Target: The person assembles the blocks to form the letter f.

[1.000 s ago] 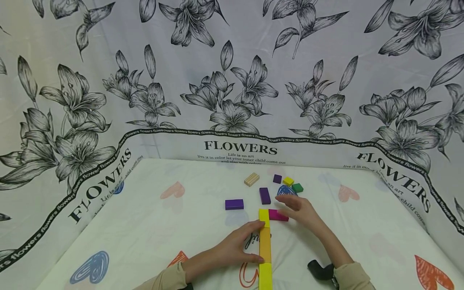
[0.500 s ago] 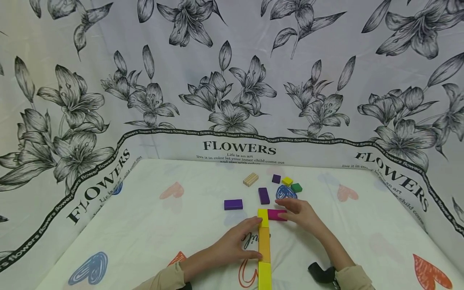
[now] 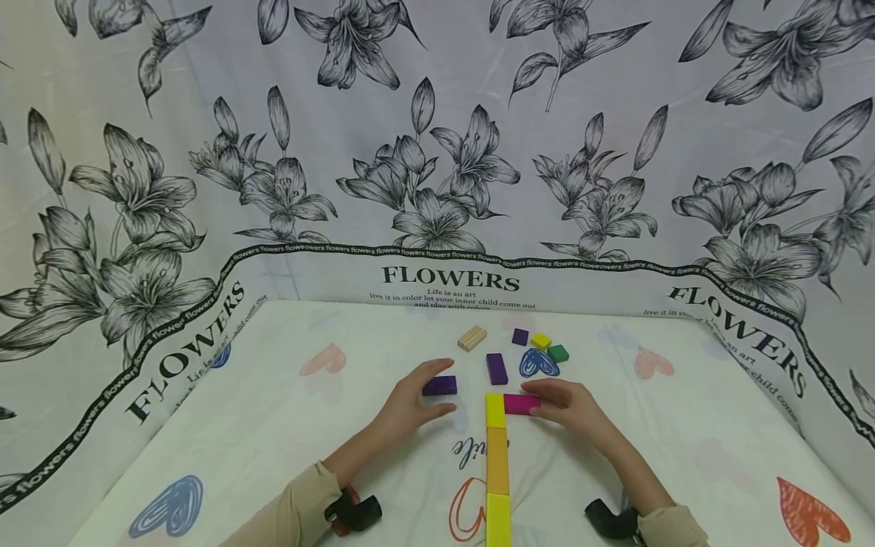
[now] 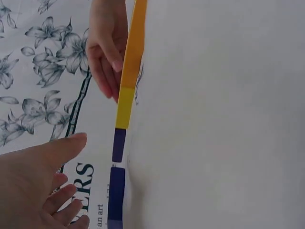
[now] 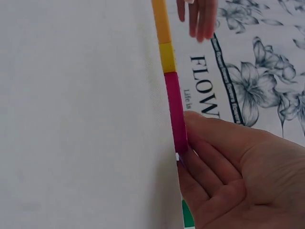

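My left hand (image 3: pixel 403 400) is spread around the left end of a purple block (image 3: pixel 440 385), index finger beyond it and thumb on the near side. Its thumb and fingers stand apart from the blocks in the left wrist view. My right hand (image 3: pixel 570 403) is at the outer end of a magenta block (image 3: pixel 519 404), thumb at its near edge and the index finger along the far side. That block sits against the far yellow block (image 3: pixel 495 410), at the head of a straight row with an orange block (image 3: pixel 497 460) and another yellow block (image 3: pixel 499 520).
Beyond the row lies a second purple block (image 3: pixel 497 369). Farther back are pale wooden sticks (image 3: pixel 472 339), a small purple block (image 3: pixel 520 336), a yellow block (image 3: pixel 541 341) and a green block (image 3: pixel 557 353). A flower-printed curtain (image 3: pixel 437 190) borders the cloth-covered table (image 3: pixel 369 334).
My left hand has let go of the row of yellow and orange blocks and moved forward and left to the purple block. My right hand stays by the magenta block.
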`<state>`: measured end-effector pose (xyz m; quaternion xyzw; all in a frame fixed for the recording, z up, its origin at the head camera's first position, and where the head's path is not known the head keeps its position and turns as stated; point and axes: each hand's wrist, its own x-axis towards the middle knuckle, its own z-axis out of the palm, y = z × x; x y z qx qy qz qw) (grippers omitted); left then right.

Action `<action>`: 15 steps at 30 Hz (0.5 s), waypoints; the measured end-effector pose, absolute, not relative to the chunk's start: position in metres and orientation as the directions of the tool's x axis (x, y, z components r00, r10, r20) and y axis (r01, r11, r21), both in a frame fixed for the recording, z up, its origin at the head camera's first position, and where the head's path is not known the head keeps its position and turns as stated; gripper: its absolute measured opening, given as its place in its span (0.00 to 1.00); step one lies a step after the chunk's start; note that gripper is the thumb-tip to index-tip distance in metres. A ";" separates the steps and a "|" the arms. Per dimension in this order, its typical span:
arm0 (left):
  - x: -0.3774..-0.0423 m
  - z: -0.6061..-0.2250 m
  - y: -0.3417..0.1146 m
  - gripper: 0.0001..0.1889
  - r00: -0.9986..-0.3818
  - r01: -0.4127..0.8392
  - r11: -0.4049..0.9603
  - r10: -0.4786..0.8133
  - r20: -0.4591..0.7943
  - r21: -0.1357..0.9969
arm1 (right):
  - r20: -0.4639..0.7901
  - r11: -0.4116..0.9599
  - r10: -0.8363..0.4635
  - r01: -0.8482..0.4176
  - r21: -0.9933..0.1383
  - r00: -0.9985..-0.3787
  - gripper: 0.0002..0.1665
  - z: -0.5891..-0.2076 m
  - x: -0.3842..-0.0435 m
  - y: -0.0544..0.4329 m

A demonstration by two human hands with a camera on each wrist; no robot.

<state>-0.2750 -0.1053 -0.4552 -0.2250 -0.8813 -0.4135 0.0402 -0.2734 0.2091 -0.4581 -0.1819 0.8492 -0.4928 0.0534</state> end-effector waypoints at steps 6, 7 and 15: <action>-0.295 -0.467 -0.118 0.34 -0.910 0.412 0.579 0.296 0.289 0.704 | 0.092 0.450 -0.365 -0.262 -0.854 -0.926 0.24 -0.460 -0.273 0.210; -0.297 -0.469 -0.120 0.33 -0.910 0.412 0.574 0.294 0.292 0.708 | 0.092 0.448 -0.368 -0.263 -0.855 -0.925 0.24 -0.460 -0.273 0.210; -0.306 -0.475 -0.126 0.26 -0.911 0.402 0.479 0.293 0.290 0.780 | 0.110 0.424 -0.392 -0.286 -0.859 -0.913 0.23 -0.459 -0.273 0.211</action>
